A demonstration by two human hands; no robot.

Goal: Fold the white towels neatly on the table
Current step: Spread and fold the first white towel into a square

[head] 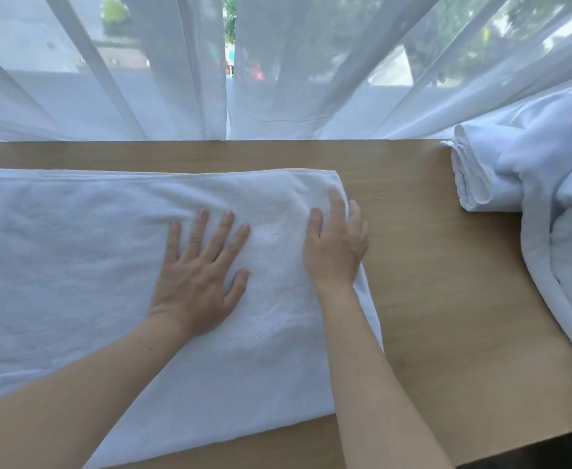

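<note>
I see a wooden table (430,299) against sheer curtains (176,79). Left hand (200,275) spread flat on white towel (58,265); right hand (335,245) flat at its edge. Crumpled towel pile (548,198) far right.

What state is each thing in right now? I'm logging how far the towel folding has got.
Large white terry towel: spread flat on the table, both hands on it.
Left hand: open, fingers spread, pressing the towel.
Right hand: open, flat at the towel's right edge.
Folded white towel: lying at the table's right.
Crumpled white cloth: unfolded heap.
Sheer white curtains: drawn, slightly parted.
</note>
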